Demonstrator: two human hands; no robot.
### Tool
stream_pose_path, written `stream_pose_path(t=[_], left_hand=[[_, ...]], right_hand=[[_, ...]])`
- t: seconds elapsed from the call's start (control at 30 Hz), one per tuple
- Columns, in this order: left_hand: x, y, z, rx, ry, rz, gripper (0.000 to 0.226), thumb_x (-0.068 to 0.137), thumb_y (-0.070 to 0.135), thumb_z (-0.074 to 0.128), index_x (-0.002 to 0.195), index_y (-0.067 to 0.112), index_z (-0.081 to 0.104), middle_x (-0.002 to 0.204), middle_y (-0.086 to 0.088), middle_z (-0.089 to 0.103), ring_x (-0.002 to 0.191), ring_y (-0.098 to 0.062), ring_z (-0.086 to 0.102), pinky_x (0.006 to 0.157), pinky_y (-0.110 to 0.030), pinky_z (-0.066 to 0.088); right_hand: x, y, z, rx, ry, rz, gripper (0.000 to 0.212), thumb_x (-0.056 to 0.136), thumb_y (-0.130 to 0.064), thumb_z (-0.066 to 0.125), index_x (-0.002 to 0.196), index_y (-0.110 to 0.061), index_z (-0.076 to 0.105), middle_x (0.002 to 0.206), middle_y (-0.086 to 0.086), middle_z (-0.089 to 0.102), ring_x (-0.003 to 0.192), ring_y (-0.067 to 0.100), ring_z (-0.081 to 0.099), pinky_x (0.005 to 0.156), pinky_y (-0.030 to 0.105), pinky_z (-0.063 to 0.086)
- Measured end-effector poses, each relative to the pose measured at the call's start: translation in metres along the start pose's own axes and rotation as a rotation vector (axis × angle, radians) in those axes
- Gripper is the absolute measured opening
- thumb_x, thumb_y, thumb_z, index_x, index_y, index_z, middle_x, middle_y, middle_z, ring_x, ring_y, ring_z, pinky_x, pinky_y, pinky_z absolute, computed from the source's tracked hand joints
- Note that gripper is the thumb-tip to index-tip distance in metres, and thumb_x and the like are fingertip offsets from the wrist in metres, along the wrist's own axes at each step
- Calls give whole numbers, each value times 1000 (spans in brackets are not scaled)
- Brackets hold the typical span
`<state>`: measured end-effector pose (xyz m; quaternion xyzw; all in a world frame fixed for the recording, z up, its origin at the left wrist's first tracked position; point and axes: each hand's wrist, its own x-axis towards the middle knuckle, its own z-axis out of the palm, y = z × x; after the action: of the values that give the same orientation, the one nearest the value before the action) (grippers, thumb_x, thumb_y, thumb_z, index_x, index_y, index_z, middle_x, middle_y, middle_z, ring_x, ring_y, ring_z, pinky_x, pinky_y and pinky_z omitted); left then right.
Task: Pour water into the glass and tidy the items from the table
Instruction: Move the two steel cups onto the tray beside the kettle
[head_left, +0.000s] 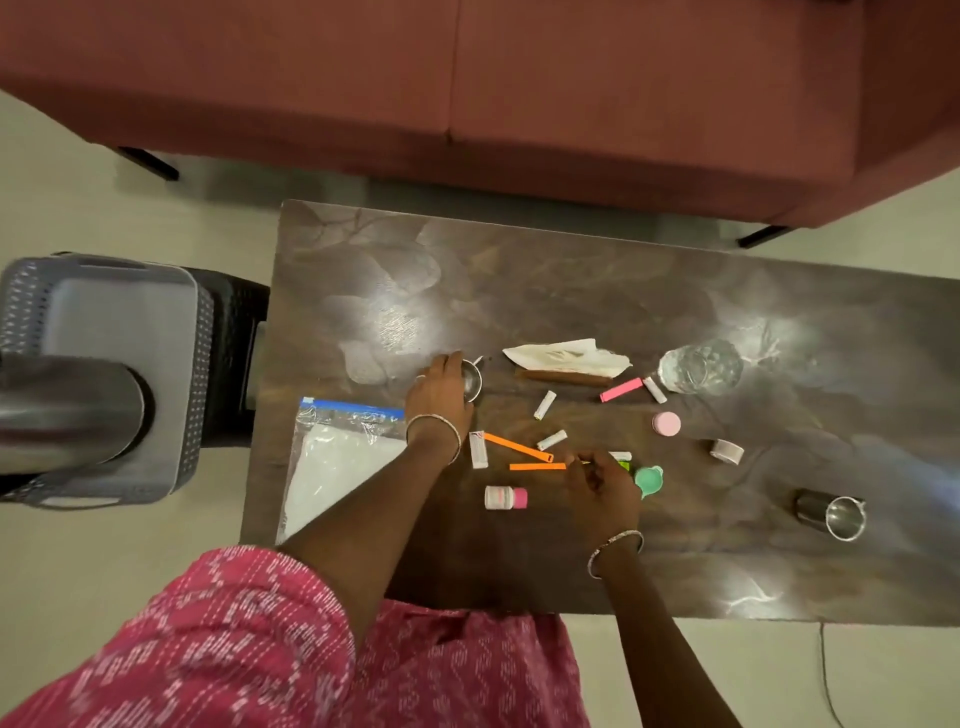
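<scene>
The glass (698, 369) is standing at the far right of the worktop (519, 270) and looks to be holding water already, so I'd say the pouring is done and the tidying is only getting going. The left grip (441, 389) is curling round a small steel bowl (471, 382) near the middle of the worktop, just beyond a zip bag (337, 457) that is lying flat at the left edge. The right grip (602, 483) is hovering low with its fingers bunched narrow at the end of an orange strip (537, 466); I cannot tell whether it is actually pinching anything. Nearly everything is waiting to be cleared: a second orange strip (517, 447), a pink strip (621, 389), white tubes (544, 405), a small bottle (505, 497), a green cap (649, 480), a pink lid (666, 423), a tape roll (726, 451), a crumpled tissue (566, 356) and a steel tumbler (831, 514) lying on its side. A grey basket (104, 312) is sitting off the left end, probably where things are heading. The clutter between the grips is lying close together, so lifting one piece is likely to be nudging its neighbours, and the full glass is standing near the pink strip, risking a knock.
</scene>
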<state>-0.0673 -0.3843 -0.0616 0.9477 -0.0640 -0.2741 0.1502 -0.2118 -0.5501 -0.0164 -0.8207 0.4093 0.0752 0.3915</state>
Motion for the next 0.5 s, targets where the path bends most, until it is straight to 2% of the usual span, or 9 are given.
stream_pose_path(t=[0.07,0.2,0.33,0.37,0.43,0.5], left_hand=[[2,1,-1,13,-1,0,73,77,23,74,140,17,38,136,-8,47,116,-31,54,94,-39,48],[-8,1,-3,-24,25,-19,68,73,35,73,132,17,46,126,-8,53,108,-32,57,90,-41,50],[-30,17,-3,-150,106,-62,67,66,39,78,123,16,52,115,-9,57,101,-33,59,81,-39,50],[-37,24,-2,-176,127,-62,68,65,39,79,123,16,53,115,-9,58,101,-33,59,79,-39,50],[-52,42,-1,-202,168,-37,69,64,42,80,123,18,54,116,-9,59,101,-32,60,80,-39,52],[-68,61,0,-209,208,-5,67,62,46,78,120,20,56,111,-7,61,97,-29,61,80,-36,52]], right_hand=[[3,4,-2,10,5,25,7,92,-15,65,90,-13,72,59,-18,55,56,-3,53,57,3,38],[3,10,-9,64,4,27,9,93,-14,66,89,-8,70,60,-16,56,54,0,54,55,6,37],[0,16,-19,105,13,16,9,92,-14,66,84,-14,67,59,-17,56,59,-7,59,57,6,39],[0,20,-23,113,17,19,9,92,-15,66,83,-16,67,59,-16,57,58,-4,59,59,8,40],[0,30,-32,154,7,50,9,93,-17,65,84,-15,68,63,-8,64,62,5,62,65,27,49],[0,41,-43,196,-20,98,11,93,-19,64,85,-13,68,66,2,70,67,23,68,70,41,56]])
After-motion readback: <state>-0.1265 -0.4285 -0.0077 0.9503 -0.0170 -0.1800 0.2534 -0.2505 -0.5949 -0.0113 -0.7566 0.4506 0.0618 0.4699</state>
